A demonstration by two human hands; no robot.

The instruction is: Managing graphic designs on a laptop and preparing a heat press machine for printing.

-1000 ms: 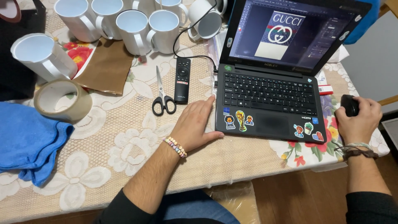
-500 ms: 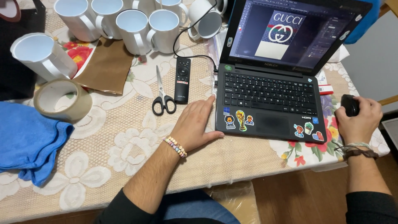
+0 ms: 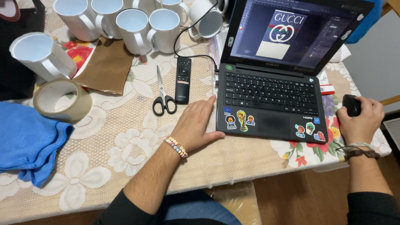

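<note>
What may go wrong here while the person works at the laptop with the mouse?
The right hand moves the black mouse close to the table edge; it might slip off. The white mugs crowd a black cable behind the laptop; a tug may tip one. The left hand rests near the scissors.

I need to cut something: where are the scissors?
In the head view, the black-handled scissors lie on the tablecloth, just left of the remote control, ahead of the left hand.

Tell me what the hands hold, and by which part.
Right hand cups a black mouse over its back. Left hand holds nothing, flat beside the laptop.
</note>
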